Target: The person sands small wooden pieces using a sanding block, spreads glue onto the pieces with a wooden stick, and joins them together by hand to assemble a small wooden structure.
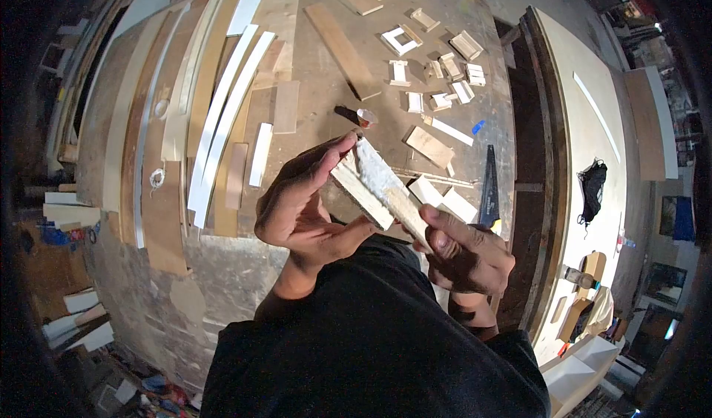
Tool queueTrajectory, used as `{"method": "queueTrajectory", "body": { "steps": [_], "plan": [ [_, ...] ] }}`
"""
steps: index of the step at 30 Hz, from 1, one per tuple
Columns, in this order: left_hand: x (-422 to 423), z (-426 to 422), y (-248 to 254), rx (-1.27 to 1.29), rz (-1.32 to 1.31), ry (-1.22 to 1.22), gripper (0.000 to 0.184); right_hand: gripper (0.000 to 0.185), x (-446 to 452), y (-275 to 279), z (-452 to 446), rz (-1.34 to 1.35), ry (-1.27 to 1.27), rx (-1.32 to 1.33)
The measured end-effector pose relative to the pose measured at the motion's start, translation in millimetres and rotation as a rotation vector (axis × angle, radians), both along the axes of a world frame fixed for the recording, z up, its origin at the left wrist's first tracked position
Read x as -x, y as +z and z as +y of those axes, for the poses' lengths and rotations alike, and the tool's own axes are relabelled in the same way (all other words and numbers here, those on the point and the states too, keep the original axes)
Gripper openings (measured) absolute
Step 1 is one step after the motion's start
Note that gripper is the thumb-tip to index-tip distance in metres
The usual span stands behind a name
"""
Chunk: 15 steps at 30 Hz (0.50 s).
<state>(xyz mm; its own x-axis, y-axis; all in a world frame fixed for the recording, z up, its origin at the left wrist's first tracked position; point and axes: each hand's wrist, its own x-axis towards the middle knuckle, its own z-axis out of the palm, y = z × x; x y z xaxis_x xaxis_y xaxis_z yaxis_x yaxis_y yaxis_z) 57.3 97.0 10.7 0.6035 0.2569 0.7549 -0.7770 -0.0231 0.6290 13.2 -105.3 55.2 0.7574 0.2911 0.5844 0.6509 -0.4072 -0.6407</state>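
My left hand (300, 206) is closed around a short pale wooden block (362, 198), thumb and fingers at its two ends. My right hand (471, 255) pinches the lower end of a flat wooden strip (410, 214) between thumb and fingers. A white, paste-like coating covers the strip's upper part. The strip lies along the block's right side and seems to touch it; I cannot tell whether they are joined. Just beyond my left fingertips stands a small cup (366, 117) with reddish-brown marks.
Several small wooden assemblies (449, 66) sit on the worktable (311, 147) at the far right. A handsaw (489, 184) lies near its right edge. Long boards and white strips (233, 121) cover the left side. Another bench (575, 143) on the right bears black cloth (592, 192) and a hammer (581, 277).
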Motion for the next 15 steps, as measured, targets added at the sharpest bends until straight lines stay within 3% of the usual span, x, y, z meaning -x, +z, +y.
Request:
{"method": "queueTrajectory", "body": {
  "steps": [5,7,8,11,13,15],
  "plan": [
    [7,3,4,-0.052,0.111,0.032,0.066,0.022,-2,4,11,-0.122,-0.052,-0.080],
    [9,0,4,0.020,0.162,0.002,0.066,0.020,1,-3,14,0.143,-0.290,-0.188],
    [11,0,4,0.020,0.163,0.000,0.066,0.014,-8,-6,11,-0.136,-0.210,-0.084],
    [9,2,3,-0.016,0.225,-0.006,0.066,0.013,0,4,8,-0.002,-0.136,0.004],
    [1,0,2,-0.014,0.073,0.027,0.064,0.013,4,9,10,0.126,-0.108,-0.104],
    [3,2,3,-0.027,0.107,0.021,0.063,0.012,4,8,9,0.111,-0.103,-0.128]
  ]
}}
